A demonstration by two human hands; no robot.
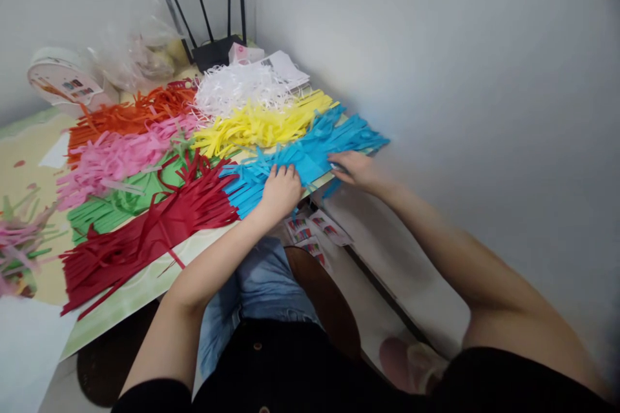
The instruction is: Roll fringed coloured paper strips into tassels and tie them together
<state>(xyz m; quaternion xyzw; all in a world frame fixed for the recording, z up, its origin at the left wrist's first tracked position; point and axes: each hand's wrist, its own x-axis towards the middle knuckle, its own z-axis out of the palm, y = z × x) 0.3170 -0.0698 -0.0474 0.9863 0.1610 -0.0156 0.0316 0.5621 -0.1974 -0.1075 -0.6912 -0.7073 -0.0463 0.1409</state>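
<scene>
A pile of blue paper strips (310, 148) lies at the right end of the table (130, 293). My left hand (279, 192) rests on its near part, fingers curled down onto the strips. At the pile's right end near the table edge, my right hand (354, 169) presses on the strips, its fingers partly buried in them. Beside the blue pile lie red strips (145, 235), green strips (121, 200), pink strips (121, 155), orange strips (130, 113), yellow strips (261, 126) and white strips (237, 87).
A black router with antennas (216, 45) stands at the back by the wall (460, 77). A clear plastic bag (140, 51) and a round white box (65, 80) sit at the back left. Small printed cards (314, 232) lie on the floor.
</scene>
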